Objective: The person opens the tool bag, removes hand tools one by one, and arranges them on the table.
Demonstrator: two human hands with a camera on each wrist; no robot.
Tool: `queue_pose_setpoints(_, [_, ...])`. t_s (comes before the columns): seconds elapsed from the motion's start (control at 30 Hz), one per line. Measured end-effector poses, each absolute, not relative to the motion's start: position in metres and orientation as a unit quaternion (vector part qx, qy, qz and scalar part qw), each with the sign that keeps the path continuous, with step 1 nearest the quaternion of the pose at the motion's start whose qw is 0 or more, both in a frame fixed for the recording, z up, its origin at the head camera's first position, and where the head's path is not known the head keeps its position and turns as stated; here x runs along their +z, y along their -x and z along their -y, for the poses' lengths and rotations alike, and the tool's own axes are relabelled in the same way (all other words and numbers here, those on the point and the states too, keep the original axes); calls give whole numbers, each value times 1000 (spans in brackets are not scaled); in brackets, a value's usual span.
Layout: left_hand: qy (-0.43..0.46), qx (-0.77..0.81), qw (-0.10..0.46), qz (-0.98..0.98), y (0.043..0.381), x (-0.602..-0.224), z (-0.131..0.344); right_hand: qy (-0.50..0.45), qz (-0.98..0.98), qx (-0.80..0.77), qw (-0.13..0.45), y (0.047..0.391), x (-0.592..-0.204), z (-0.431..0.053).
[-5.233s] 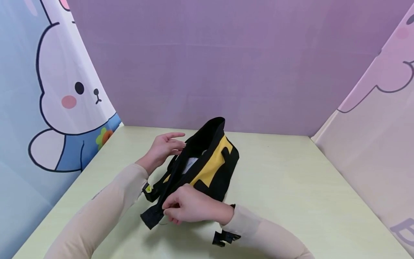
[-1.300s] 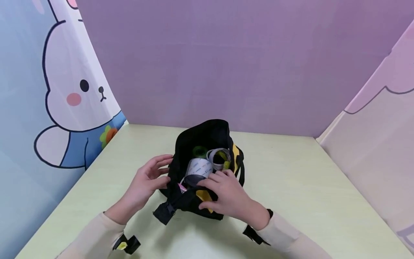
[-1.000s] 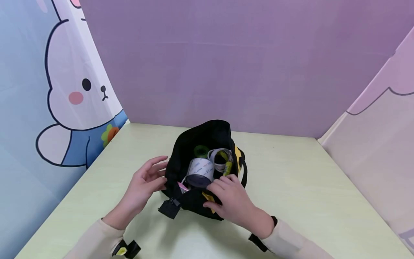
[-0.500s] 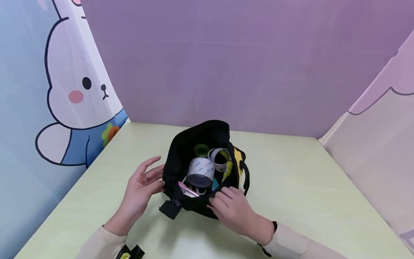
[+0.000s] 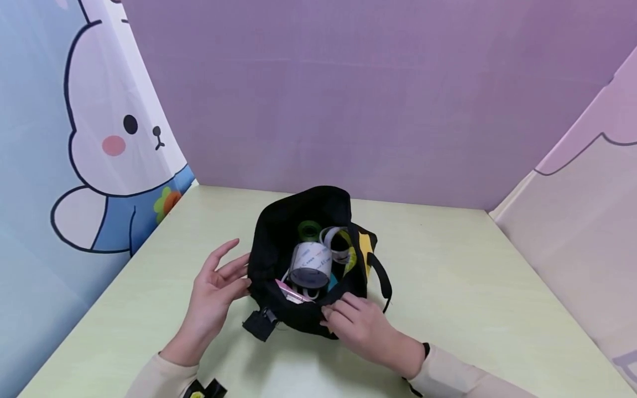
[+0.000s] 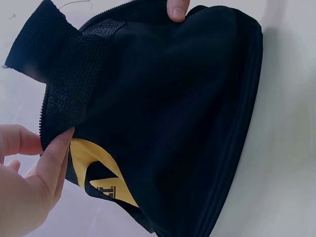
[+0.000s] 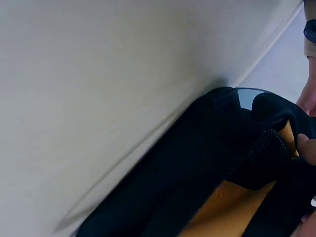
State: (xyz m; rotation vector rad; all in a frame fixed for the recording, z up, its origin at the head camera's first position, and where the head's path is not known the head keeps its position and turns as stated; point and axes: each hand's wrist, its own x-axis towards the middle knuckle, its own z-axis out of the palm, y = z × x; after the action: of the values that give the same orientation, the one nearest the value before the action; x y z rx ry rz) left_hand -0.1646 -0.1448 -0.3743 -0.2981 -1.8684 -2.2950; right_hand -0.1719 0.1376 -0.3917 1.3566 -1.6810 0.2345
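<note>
A black and yellow zippered tool bag [image 5: 271,243] stands with its mouth spread wide. My left hand [image 5: 211,298] pinches its left rim, as the left wrist view shows with fingers [image 6: 52,165] on the outer cloth. The right hand [image 5: 365,331] grips the front right rim with curled fingers. Inside lie a wide white roll of tape with blue print [image 5: 311,260], a green roll [image 5: 309,230] and a white ring-shaped roll [image 5: 328,237]. A yellow-green item [image 5: 351,260] leans at the right wall, and a flat pink-edged packet [image 5: 293,296] lies near the front.
The bag rests on a pale green table [image 5: 448,287]. A black tab [image 5: 260,325] sticks out at its front left corner, and a strap loop [image 5: 382,279] hangs on its right. A purple cloth wall [image 5: 398,110] closes off the back.
The bag, narrow and leaning at first, has been turned and pulled wide, bringing its contents into view. Lately the right hand has drawn the front rim down; the left has shifted slightly left.
</note>
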Motion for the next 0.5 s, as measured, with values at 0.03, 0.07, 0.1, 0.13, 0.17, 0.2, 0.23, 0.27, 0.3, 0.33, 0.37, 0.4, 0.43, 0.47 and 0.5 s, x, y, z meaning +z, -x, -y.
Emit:
queue_pose_setpoints(0.03, [100, -770, 85, 625, 165, -374, 145, -553, 688, 96, 459, 172, -393, -138])
queue_pose_setpoints(0.07, [102, -771, 86, 623, 164, -374, 144, -554, 692, 98, 453, 172, -394, -139])
queue_pose_setpoints(0.1, [102, -773, 87, 620, 164, -375, 144, -554, 697, 101, 445, 172, -395, -140])
queue_pose_setpoints(0.13, [105, -775, 89, 618, 164, -375, 144, -553, 702, 106, 436, 171, -396, -141])
queue_pose_setpoints(0.17, [107, -776, 90, 615, 163, -376, 144, -552, 707, 110, 428, 171, -396, -141])
queue_pose_setpoints(0.2, [109, -779, 91, 611, 163, -376, 144, -552, 711, 114, 420, 171, -397, -142])
queue_pose_setpoints(0.23, [112, -781, 93, 607, 163, -377, 144, -552, 714, 119, 413, 171, -396, -142])
queue_pose_setpoints(0.27, [116, -783, 93, 604, 163, -377, 144, -551, 719, 124, 406, 171, -396, -143])
queue_pose_setpoints(0.3, [120, -785, 94, 601, 163, -378, 144, -550, 722, 130, 399, 171, -395, -143])
queue_pose_setpoints(0.33, [124, -787, 94, 597, 163, -378, 144, -550, 725, 133, 393, 171, -394, -144])
queue_pose_setpoints(0.37, [128, -788, 93, 594, 163, -379, 144, -550, 727, 135, 388, 171, -392, -144])
queue_pose_setpoints(0.4, [130, -790, 93, 592, 164, -379, 144, -549, 730, 139, 382, 171, -391, -145])
queue_pose_setpoints(0.43, [132, -791, 92, 590, 164, -380, 144, -548, 734, 143, 376, 171, -388, -145])
queue_pose_setpoints(0.47, [134, -792, 92, 588, 164, -380, 144, -546, 738, 146, 368, 171, -386, -146])
queue_pose_setpoints(0.5, [136, -794, 91, 586, 164, -380, 144, -545, 741, 150, 361, 171, -384, -147])
